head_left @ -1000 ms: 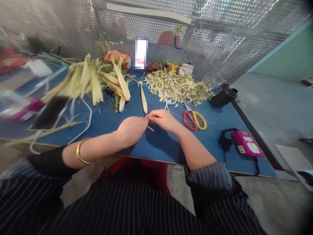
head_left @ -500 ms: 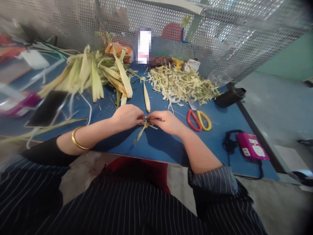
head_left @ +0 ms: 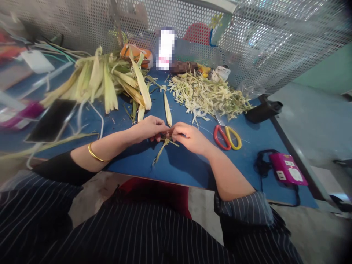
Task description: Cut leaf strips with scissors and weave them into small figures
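- Left hand has moved in close to right hand since half a second ago, in the head view.
- Both pinch the knotted husk strip, its top partly covered by them, its tail sticking out on their near side.
- Loose husk lies just beyond them.
- Scissors rest right of the right hand.

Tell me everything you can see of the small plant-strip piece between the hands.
The small plant-strip piece is yellowish-green and looks like dry husk. Its thick, bunched middle looks knotted or wrapped. One thin tail slants down-left, ending darker and wispy; a shorter, straight end juts right. The left hand and right hand pinch at its upper part, partly hiding it. Whether it touches the blue table is unclear.
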Available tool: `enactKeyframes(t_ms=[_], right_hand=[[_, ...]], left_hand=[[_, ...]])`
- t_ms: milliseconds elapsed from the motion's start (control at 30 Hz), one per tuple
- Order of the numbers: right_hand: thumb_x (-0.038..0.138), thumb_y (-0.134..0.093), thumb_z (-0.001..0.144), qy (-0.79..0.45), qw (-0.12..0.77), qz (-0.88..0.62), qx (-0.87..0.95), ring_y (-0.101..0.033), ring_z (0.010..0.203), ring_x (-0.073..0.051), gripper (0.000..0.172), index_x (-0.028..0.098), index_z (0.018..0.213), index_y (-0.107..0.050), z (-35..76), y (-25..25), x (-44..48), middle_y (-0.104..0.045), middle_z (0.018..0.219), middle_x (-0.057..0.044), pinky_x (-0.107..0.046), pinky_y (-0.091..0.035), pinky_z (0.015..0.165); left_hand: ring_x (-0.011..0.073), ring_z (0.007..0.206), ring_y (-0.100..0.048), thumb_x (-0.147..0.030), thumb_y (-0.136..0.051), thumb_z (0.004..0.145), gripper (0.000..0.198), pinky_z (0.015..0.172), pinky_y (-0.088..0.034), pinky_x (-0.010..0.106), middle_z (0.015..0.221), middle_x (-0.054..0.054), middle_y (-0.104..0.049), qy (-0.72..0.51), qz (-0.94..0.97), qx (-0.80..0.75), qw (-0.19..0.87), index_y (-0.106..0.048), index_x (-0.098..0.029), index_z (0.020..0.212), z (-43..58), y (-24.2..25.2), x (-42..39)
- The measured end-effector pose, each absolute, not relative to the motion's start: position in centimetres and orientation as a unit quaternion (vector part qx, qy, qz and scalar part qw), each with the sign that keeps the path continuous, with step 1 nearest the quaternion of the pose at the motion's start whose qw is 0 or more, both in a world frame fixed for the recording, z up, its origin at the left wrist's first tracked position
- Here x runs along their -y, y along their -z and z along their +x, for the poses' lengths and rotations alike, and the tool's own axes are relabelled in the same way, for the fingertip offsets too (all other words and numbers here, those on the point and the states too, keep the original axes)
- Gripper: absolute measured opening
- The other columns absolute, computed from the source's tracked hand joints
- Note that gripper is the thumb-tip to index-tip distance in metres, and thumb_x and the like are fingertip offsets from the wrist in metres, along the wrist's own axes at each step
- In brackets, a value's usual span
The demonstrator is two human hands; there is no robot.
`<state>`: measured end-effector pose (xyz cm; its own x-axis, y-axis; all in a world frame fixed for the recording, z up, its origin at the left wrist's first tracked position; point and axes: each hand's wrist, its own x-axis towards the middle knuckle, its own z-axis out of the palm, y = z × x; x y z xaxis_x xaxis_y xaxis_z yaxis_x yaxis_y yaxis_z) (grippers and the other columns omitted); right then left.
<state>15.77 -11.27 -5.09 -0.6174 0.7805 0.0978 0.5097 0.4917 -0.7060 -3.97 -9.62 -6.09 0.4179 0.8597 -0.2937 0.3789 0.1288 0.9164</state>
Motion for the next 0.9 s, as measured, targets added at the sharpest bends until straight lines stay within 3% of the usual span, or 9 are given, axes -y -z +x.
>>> enactKeyframes(t_ms=[167, 367, 567, 700, 800, 900], right_hand=[[0.016, -0.048, 0.084, -0.330, 0.210, -0.381, 0.838, -0.055, 0.081, -0.013, 0.016, 0.017, 0.070, -0.057, 16.0, 5.1, 11.1, -0.057, 0.091, -0.003, -0.028, -0.040, 0.078], [0.021, -0.048, 0.086, -0.340, 0.208, -0.382, 0.834, -0.053, 0.079, -0.014, 0.018, 0.018, 0.070, -0.057, 15.9, 5.1, 10.9, -0.057, 0.090, -0.003, -0.029, -0.039, 0.077], [0.022, -0.053, 0.082, -0.390, 0.255, -0.391, 0.794, -0.055, 0.086, -0.015, 0.017, 0.018, 0.067, -0.060, 15.6, 6.0, 10.7, -0.060, 0.093, -0.004, -0.032, -0.040, 0.084], [0.026, -0.056, 0.079, -0.456, 0.304, -0.422, 0.722, -0.057, 0.088, -0.016, 0.018, 0.018, 0.064, -0.063, 15.2, 6.7, 10.7, -0.063, 0.095, -0.004, -0.033, -0.040, 0.086], [0.031, -0.060, 0.076, -0.516, 0.327, -0.465, 0.641, -0.057, 0.081, -0.015, 0.017, 0.018, 0.066, -0.065, 15.2, 6.8, 10.7, -0.066, 0.092, -0.004, -0.032, -0.042, 0.080], [0.036, -0.065, 0.072, -0.582, 0.342, -0.488, 0.554, -0.055, 0.065, -0.012, 0.019, 0.018, 0.067, -0.063, 16.0, 6.5, 10.1, -0.064, 0.075, -0.002, -0.028, -0.043, 0.064]], left_hand=[[0.0077, 0.044, -0.053, -0.037, -0.062, 0.077, 0.024, 0.038, -0.033, 0.020, 0.071, 0.006, -0.068, -0.230, 0.583, -0.481, 0.613, -0.059, -0.015, 0.068, -3.3, 5.8, 9.7], [0.0090, 0.055, -0.058, -0.026, -0.070, 0.068, 0.020, 0.046, -0.041, 0.019, 0.079, 0.008, -0.070, -0.214, 0.595, -0.447, 0.633, -0.070, -0.012, 0.082, -3.8, 6.4, 9.2], [0.0090, 0.053, -0.055, -0.018, -0.070, 0.063, 0.018, 0.048, -0.043, 0.019, 0.059, 0.002, -0.064, -0.214, 0.622, -0.461, 0.595, -0.073, -0.012, 0.080, -3.3, 6.2, 9.7], [0.0091, 0.052, -0.056, -0.020, -0.067, 0.065, 0.015, 0.048, -0.043, 0.019, 0.058, 0.002, -0.063, -0.220, 0.643, -0.474, 0.559, -0.072, -0.012, 0.077, -2.7, 5.9, 10.3], [0.0093, 0.053, -0.057, -0.023, -0.066, 0.067, 0.015, 0.048, -0.044, 0.019, 0.060, 0.003, -0.064, -0.217, 0.654, -0.477, 0.546, -0.071, -0.012, 0.076, -2.5, 5.9, 10.5], [0.0089, 0.053, -0.057, -0.027, -0.066, 0.070, 0.017, 0.048, -0.044, 0.019, 0.065, 0.004, -0.066, -0.220, 0.654, -0.469, 0.551, -0.069, -0.012, 0.076, -2.6, 6.1, 10.4]])
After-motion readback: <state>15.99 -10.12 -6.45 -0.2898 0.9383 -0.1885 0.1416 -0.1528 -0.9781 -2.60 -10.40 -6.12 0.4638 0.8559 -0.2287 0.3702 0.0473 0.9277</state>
